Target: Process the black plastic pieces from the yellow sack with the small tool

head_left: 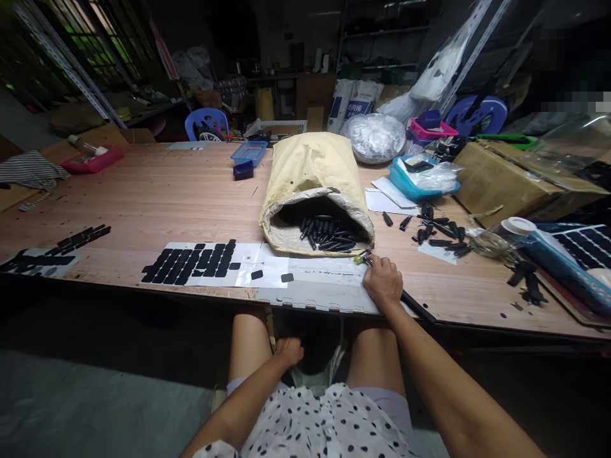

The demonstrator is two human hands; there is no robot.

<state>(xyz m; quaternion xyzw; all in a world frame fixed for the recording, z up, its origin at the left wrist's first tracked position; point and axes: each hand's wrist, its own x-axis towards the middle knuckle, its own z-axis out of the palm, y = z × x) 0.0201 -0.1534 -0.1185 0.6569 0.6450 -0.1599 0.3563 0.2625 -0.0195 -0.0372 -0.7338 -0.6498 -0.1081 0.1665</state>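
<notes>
My right hand (384, 280) rests at the table's front edge, its fingers closed around a black-handled tool (417, 306). The handle sticks out below the hand to the right. A small yellow-green and metal end (360, 259) shows by the fingertips; the grip hides whether it belongs to the same tool. Down between the thighs, my left hand (290, 350) is closed beside an open pale bag (317, 381); what it holds, if anything, is hidden. A cream sack (312, 162) lies just beyond my right hand, its mouth facing me with black slender pieces (329, 232) inside.
Black rounded stickers (191, 262) in rows lie on white sheets left of the sack. More black pieces (443, 232) are scattered at right, near a blue basket (410, 181) and a cardboard box (506, 178). A grey board (310, 298) runs along the front edge.
</notes>
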